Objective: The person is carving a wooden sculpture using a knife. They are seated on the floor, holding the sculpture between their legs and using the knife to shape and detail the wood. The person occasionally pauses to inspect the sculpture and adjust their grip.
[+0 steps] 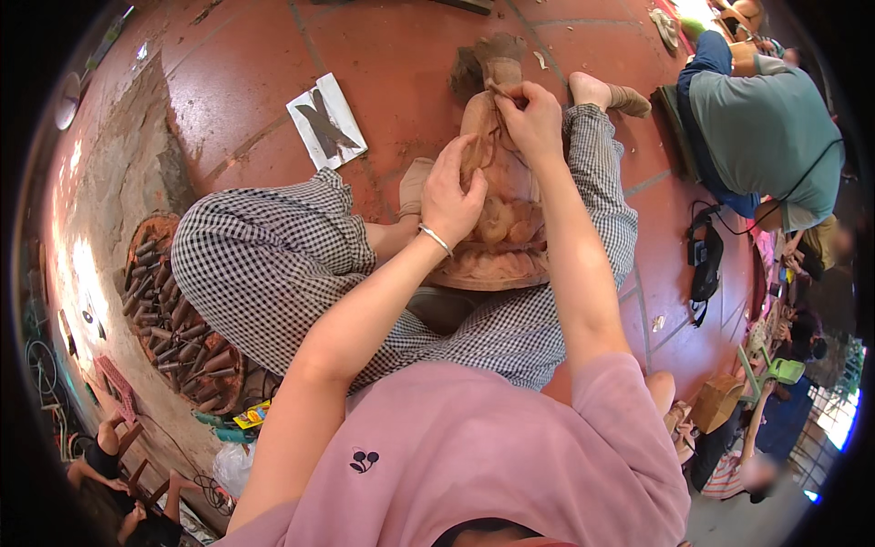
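Observation:
A reddish-brown carved wooden statue (495, 221) lies between my bent legs, its rounded base toward me and its narrower end away. My left hand (451, 193) rests along its left side, fingers stretched out and thumb apart. Over the upper part of the statue, my right hand (532, 118) is closed in a pinch. A small brown piece shows at those fingertips, and I cannot make out what it is. My right palm is turned away, and the fingers partly cover the carving beneath.
A white sheet (354, 130) with dark strips lies left of the statue. Farther left, a round basket (239, 369) holds many dark-handled tools. To the right sit a person in a green shirt (770, 128) and a black bag (705, 260). Red tiles (401, 46) cover the floor.

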`<move>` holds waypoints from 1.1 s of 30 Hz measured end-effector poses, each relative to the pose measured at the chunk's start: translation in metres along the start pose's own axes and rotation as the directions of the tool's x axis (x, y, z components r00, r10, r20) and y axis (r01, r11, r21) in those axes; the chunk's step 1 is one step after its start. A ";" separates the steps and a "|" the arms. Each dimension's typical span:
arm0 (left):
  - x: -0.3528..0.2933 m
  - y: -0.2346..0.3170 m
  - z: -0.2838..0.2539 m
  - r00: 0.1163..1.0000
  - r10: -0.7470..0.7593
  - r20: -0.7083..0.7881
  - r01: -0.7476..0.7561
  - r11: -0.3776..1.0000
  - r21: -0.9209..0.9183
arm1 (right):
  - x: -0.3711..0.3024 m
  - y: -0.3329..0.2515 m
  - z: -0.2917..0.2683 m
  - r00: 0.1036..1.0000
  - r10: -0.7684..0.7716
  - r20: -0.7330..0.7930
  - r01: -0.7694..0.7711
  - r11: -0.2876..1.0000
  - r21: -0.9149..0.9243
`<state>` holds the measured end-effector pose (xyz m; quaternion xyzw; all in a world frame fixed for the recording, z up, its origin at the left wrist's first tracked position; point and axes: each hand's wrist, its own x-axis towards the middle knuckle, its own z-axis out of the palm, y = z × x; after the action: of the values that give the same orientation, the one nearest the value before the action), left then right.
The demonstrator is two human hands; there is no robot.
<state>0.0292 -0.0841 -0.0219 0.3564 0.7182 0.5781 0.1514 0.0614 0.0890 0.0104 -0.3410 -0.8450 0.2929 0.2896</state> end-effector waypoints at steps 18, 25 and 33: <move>-0.001 0.001 0.000 0.998 -0.061 0.014 0.061 0.998 0.005 | -0.041 0.049 -0.017 0.984 0.174 0.038 -0.178 0.954 0.243; -0.003 0.004 0.001 0.998 -0.033 0.044 0.034 0.999 0.000 | 0.000 0.054 0.005 1.000 -0.027 0.004 0.023 0.919 0.393; -0.002 0.007 -0.004 0.996 -0.078 0.052 0.077 0.997 0.023 | -0.072 0.097 -0.023 0.963 0.207 0.174 -0.268 0.655 0.707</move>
<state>0.0305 -0.0884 -0.0142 0.3450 0.7332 0.5548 0.1888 0.1601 0.1002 -0.0624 -0.2947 -0.6192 0.6504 0.3266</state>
